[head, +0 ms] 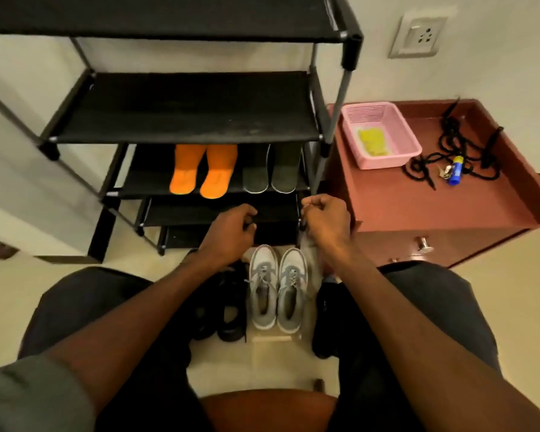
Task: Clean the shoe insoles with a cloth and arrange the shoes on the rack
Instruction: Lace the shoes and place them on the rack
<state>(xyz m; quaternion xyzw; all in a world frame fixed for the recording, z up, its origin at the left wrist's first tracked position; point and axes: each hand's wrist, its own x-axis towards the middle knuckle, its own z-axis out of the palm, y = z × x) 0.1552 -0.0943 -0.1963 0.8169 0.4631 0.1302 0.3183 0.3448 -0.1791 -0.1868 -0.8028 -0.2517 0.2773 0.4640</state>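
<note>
A black shoe rack [187,132] stands before me. A pair of orange slippers [201,173] and a grey pair [272,171] sit on its third shelf. On the floor between my knees is a pair of grey sneakers [278,294], with black shoes [222,310] to their left and another black shoe [325,316] to their right. My right hand [325,222] pinches a pale cloth [312,260] that hangs down beside the sneakers. My left hand [231,229] hovers with curled fingers at a lower shelf edge; whether it holds anything is hidden against the dark shelf.
A maroon cabinet [418,207] stands right of the rack. On it are a pink basket [384,113] with a yellow cloth [373,141], a black cord [455,151], keys and a blue tube [457,173]. A wall socket [418,35] is above. The two upper rack shelves hold nothing.
</note>
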